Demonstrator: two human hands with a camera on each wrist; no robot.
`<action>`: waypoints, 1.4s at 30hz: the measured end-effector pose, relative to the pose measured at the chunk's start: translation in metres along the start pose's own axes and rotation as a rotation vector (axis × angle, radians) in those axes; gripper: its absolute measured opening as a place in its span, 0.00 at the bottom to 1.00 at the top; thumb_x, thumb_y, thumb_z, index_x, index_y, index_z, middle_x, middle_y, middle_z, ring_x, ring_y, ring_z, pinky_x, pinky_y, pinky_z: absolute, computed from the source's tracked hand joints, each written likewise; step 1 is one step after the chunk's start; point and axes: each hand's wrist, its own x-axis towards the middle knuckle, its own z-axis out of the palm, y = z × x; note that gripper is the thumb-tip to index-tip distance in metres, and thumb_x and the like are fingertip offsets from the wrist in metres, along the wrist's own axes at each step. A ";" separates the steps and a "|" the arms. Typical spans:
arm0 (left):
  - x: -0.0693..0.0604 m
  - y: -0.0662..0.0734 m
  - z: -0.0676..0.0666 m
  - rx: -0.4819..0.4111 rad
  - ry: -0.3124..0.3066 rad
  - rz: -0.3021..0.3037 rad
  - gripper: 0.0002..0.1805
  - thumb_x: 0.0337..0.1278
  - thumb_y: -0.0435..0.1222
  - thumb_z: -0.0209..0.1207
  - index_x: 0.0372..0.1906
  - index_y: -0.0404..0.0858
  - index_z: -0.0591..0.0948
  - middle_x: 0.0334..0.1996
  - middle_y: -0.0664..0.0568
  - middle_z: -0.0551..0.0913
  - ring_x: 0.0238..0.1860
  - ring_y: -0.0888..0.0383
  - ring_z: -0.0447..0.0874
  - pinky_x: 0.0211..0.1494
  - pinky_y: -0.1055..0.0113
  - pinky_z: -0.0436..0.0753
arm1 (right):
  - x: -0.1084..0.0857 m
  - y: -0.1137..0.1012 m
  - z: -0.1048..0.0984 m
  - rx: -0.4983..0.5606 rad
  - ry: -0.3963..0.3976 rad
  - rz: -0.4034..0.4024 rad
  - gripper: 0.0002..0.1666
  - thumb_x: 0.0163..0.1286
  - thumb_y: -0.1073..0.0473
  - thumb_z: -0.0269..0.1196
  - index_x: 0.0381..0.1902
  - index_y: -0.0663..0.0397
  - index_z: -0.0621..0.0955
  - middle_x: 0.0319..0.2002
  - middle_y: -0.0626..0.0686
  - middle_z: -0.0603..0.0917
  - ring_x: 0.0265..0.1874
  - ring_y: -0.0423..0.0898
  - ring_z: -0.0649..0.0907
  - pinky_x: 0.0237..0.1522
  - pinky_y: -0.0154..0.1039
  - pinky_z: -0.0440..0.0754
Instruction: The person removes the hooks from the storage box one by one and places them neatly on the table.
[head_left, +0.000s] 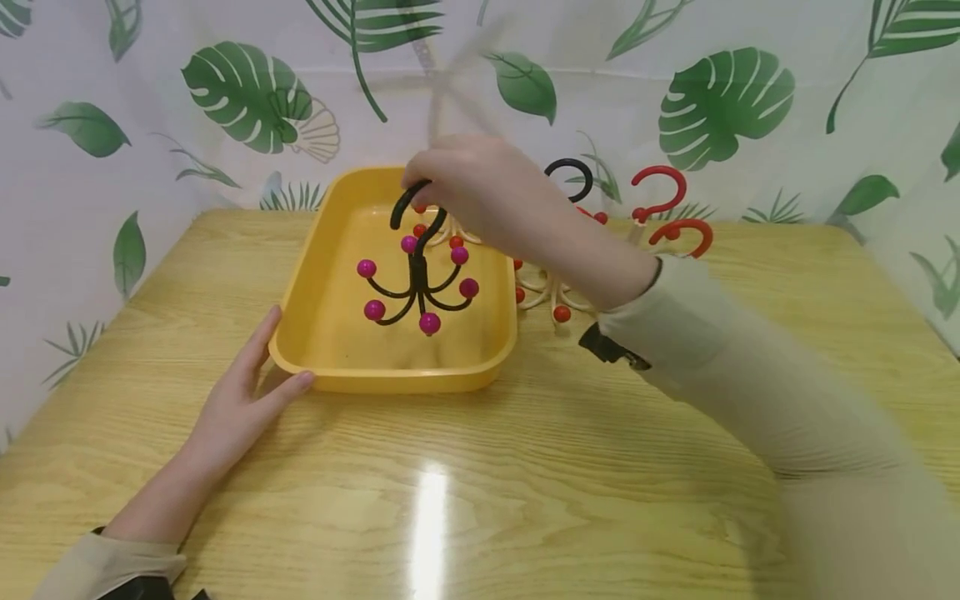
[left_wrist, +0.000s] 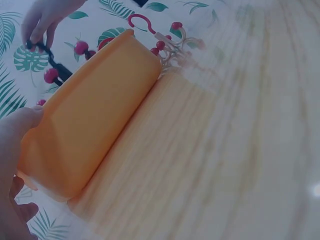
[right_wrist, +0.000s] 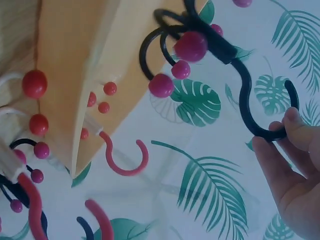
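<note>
My right hand (head_left: pixel 476 187) pinches the curved top of a black hook rack (head_left: pixel 418 275), as the right wrist view also shows. Several curled arms tipped with magenta balls spread from the rack's lower end. It hangs upright over the yellow tray (head_left: pixel 397 381). Inside that tray, towards the back, is a cream rack with red balls (head_left: pixel 457 242), partly hidden by my right hand. My left hand (head_left: pixel 236 408) holds the tray's near left corner, thumb (left_wrist: pixel 31 116) against the front wall and fingers round the left side.
Right of the tray are more hook racks: cream ones with red hooks (head_left: pixel 663 192) and red balls, and a black hook (head_left: pixel 573 177). My right forearm covers part of them. A leaf-patterned cloth (head_left: pixel 465 83) hangs behind the wooden table (head_left: pixel 300 500).
</note>
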 end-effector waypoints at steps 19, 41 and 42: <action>0.000 -0.004 -0.001 -0.018 -0.007 0.031 0.46 0.61 0.45 0.61 0.75 0.64 0.44 0.75 0.56 0.45 0.74 0.46 0.42 0.69 0.36 0.43 | -0.094 0.014 -0.051 -0.091 0.377 -0.190 0.10 0.60 0.64 0.68 0.39 0.63 0.85 0.32 0.56 0.84 0.26 0.43 0.77 0.33 0.25 0.71; 0.000 -0.005 -0.001 -0.056 -0.016 0.031 0.46 0.62 0.44 0.61 0.75 0.63 0.43 0.75 0.56 0.44 0.74 0.48 0.40 0.70 0.40 0.45 | -0.134 0.046 -0.029 -0.069 0.284 -0.111 0.12 0.51 0.76 0.70 0.35 0.64 0.84 0.30 0.54 0.85 0.27 0.44 0.81 0.31 0.27 0.75; 0.000 -0.005 -0.001 -0.054 -0.016 0.031 0.46 0.62 0.44 0.61 0.75 0.63 0.43 0.75 0.56 0.44 0.74 0.48 0.40 0.70 0.40 0.45 | -0.135 0.046 -0.029 -0.063 0.282 -0.102 0.12 0.51 0.76 0.70 0.35 0.64 0.84 0.30 0.54 0.85 0.28 0.44 0.81 0.31 0.27 0.75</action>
